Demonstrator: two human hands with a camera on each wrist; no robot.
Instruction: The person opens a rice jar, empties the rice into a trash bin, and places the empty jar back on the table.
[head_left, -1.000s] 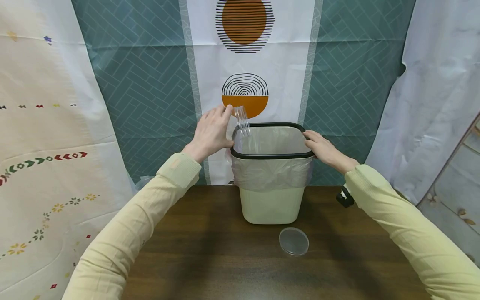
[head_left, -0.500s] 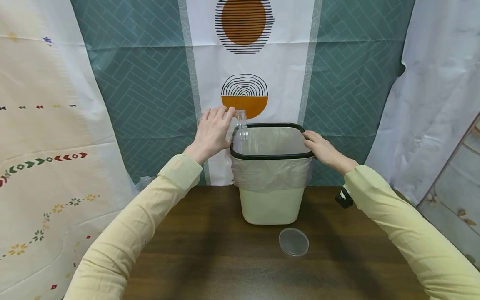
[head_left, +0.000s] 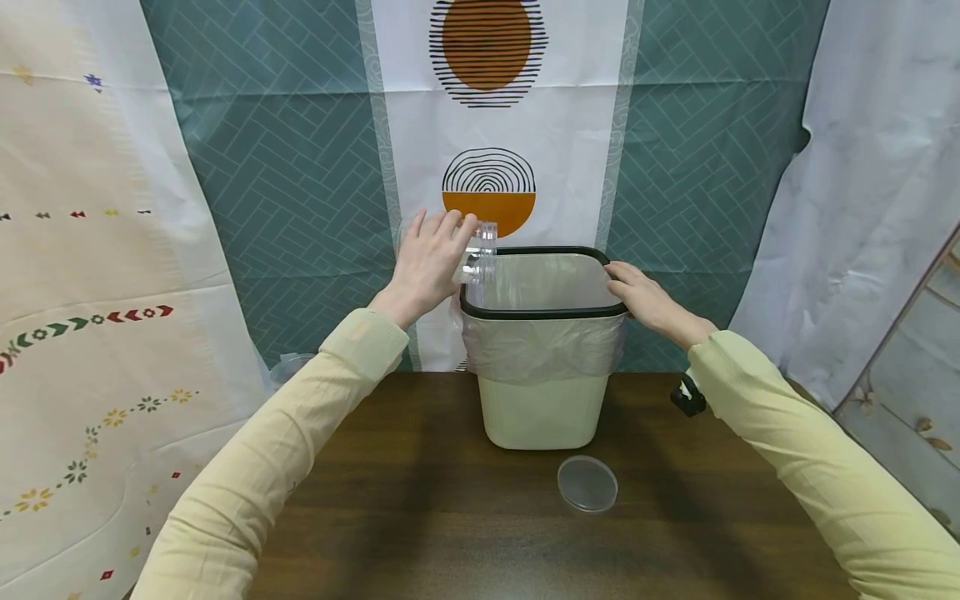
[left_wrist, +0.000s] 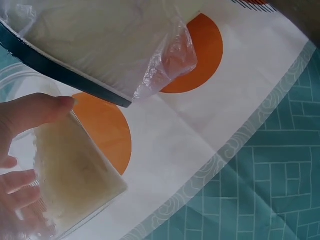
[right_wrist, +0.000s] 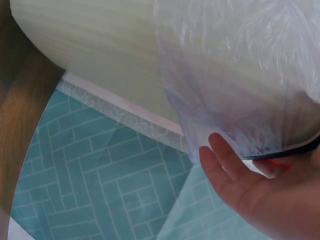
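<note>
My left hand (head_left: 426, 265) grips a clear plastic jar (head_left: 483, 254), which lies on its side with its ridged mouth over the left rim of the trash bin (head_left: 542, 417). In the left wrist view, pale beige stuff shows through the wall of the jar (left_wrist: 77, 170), and my thumb presses against it. The bin is cream with a black rim and a thin plastic liner (head_left: 543, 350) folded over outside. My right hand (head_left: 651, 298) holds the bin's right rim, and in the right wrist view two fingers (right_wrist: 225, 160) stretch beside the liner.
A clear round lid (head_left: 588, 483) lies on the brown wooden table (head_left: 465, 533) in front of the bin. At the back left, a clear plastic object (head_left: 291, 365) is partly hidden by my left sleeve. Patterned curtains (head_left: 300, 167) hang behind and at the sides.
My left hand has turned the jar from mouth-down toward level, its mouth now facing right at the rim, with more of its side showing. The right hand, bin and lid stay put.
</note>
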